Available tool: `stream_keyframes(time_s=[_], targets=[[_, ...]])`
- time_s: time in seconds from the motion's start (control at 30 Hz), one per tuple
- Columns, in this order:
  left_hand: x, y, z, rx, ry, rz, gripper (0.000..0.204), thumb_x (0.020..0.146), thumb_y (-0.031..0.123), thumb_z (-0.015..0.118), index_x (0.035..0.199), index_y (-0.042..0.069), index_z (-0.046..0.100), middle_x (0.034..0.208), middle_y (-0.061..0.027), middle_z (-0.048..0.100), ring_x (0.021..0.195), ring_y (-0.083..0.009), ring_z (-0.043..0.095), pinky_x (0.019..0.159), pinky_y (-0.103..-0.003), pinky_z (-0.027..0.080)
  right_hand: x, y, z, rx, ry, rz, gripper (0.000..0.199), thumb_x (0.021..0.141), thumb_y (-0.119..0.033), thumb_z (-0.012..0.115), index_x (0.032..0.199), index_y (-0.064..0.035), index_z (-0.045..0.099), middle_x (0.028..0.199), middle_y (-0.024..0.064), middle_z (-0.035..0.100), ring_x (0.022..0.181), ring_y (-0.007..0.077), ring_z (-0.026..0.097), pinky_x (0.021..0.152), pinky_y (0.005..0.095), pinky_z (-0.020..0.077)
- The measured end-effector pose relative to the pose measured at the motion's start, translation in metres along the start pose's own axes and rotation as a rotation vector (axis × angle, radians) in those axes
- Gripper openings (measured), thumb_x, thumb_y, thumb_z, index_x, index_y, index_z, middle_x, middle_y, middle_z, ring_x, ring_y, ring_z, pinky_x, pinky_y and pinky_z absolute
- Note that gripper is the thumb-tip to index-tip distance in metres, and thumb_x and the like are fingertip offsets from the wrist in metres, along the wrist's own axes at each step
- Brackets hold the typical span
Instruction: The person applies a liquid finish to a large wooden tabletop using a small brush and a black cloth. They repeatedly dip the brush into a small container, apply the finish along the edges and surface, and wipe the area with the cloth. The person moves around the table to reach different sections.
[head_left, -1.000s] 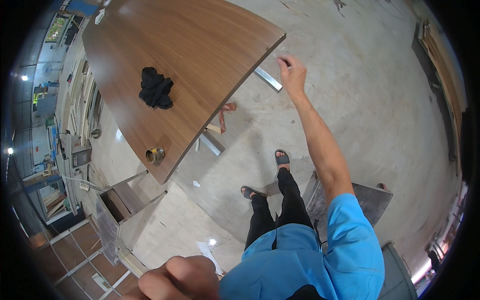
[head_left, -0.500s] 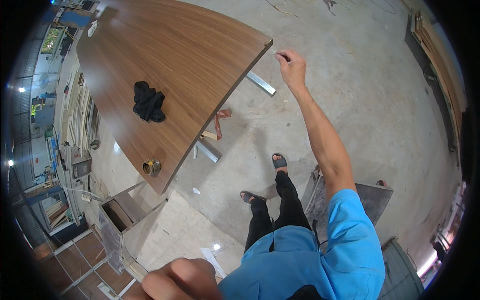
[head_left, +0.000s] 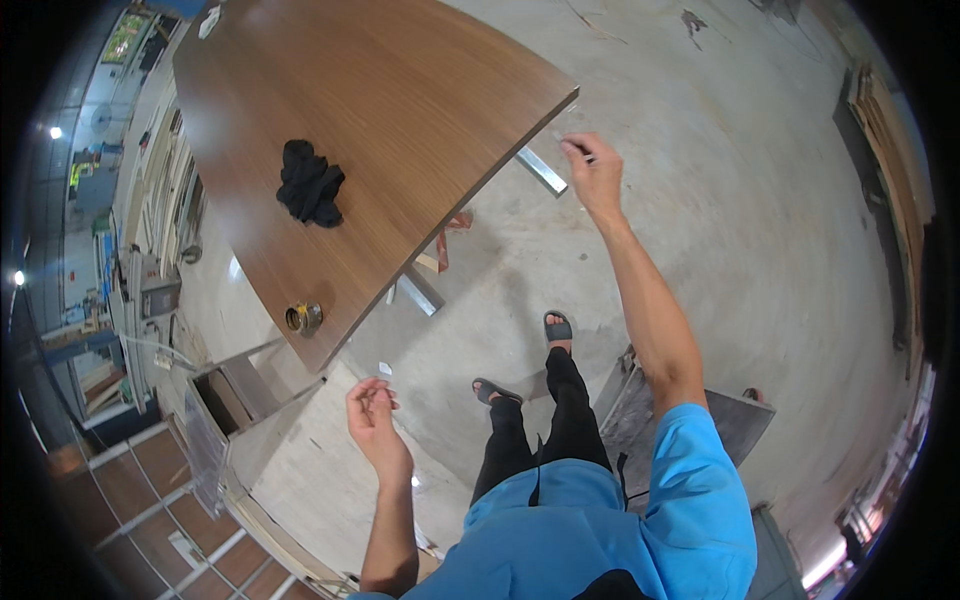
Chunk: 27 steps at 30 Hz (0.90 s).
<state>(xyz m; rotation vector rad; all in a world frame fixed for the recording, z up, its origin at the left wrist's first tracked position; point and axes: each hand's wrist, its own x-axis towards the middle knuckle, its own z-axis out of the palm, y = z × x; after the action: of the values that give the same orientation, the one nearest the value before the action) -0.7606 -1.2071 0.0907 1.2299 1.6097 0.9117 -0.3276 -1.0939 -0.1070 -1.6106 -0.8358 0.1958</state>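
My right hand (head_left: 596, 172) is raised over the floor, just off the right edge of the wood-grain tabletop (head_left: 400, 95). Its thumb and fingers are pinched together; a tiny pale bit seems to show at the fingertips, too small to name. Lower down, my left hand (head_left: 376, 425) hovers past the near corner of the tabletop, fingers loosely bent, with nothing visible in them. Nearest to it on the board lies a small open jar (head_left: 304, 318) with yellowish stains. A crumpled black cloth (head_left: 310, 185) rests farther back on the wood.
Metal legs (head_left: 543, 172) stick out from under the tabletop. A grey panel-like piece (head_left: 725, 430) is beside my right arm, and a hollow box frame (head_left: 225, 400) stands at the left. Boards (head_left: 885, 170) lean at the far right. A white scrap (head_left: 385, 369) lies on the floor.
My left hand has risen from the lower edge toward the table's near corner. My right hand has drawn back slightly from the table's far right corner. The view has shifted a little.
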Motion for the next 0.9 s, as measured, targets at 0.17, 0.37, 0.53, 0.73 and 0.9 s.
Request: stream_keyframes(time_s=[0.17,0.37,0.53,0.73,0.9], targets=[[0.038,-0.075,-0.067,0.103,0.284,-0.052,0.039,0.101,0.007,0.065,0.138,0.001,0.055,0.123,-0.0091,0.065,0.107,-0.0159,0.062,0.093,-0.030,0.050,0.011,-0.001,0.006,0.037,0.178,0.039,0.011,0.091,-0.007,0.075,0.100,-0.0012,0.078,0.093,0.0141,0.074,0.083,0.0269,0.072,0.075,0.0367,0.0559],[0.099,-0.096,-0.101,0.159,0.393,0.074,0.070,0.098,0.010,0.073,0.157,0.002,0.036,0.149,-0.0192,0.051,0.135,-0.0267,0.052,0.111,-0.040,0.043,-0.071,-0.048,0.038,-0.050,-0.381,-0.132,0.012,0.093,-0.008,0.077,0.102,-0.0009,0.077,0.090,0.0104,0.075,0.078,0.0183,0.068,0.070,0.0309,0.0530],[0.143,-0.104,-0.103,0.264,0.323,0.170,0.099,0.089,0.022,0.086,0.164,0.003,0.024,0.160,-0.0229,0.040,0.150,-0.0349,0.040,0.122,-0.048,0.034,-0.125,-0.077,0.067,0.125,-0.203,0.086,0.009,0.093,-0.005,0.076,0.101,-0.0011,0.076,0.089,0.0102,0.073,0.077,0.0173,0.068,0.069,0.0291,0.0519],[0.171,-0.111,-0.091,0.233,0.244,0.289,0.107,0.084,0.023,0.090,0.163,-0.001,0.022,0.162,-0.0245,0.037,0.153,-0.0353,0.037,0.126,-0.049,0.029,-0.203,-0.132,0.109,0.124,-0.457,-0.075,0.008,0.094,-0.003,0.073,0.101,-0.0003,0.077,0.088,0.0082,0.073,0.074,0.0143,0.066,0.067,0.0290,0.0517],[0.181,-0.106,-0.084,0.141,0.178,0.325,0.105,0.084,0.019,0.090,0.162,-0.002,0.023,0.162,-0.0254,0.036,0.153,-0.0343,0.037,0.128,-0.045,0.027,-0.211,-0.142,0.110,0.094,-0.162,0.106,0.011,0.092,-0.002,0.071,0.101,-0.0006,0.076,0.088,0.0142,0.070,0.073,0.0224,0.068,0.066,0.0329,0.0521]])
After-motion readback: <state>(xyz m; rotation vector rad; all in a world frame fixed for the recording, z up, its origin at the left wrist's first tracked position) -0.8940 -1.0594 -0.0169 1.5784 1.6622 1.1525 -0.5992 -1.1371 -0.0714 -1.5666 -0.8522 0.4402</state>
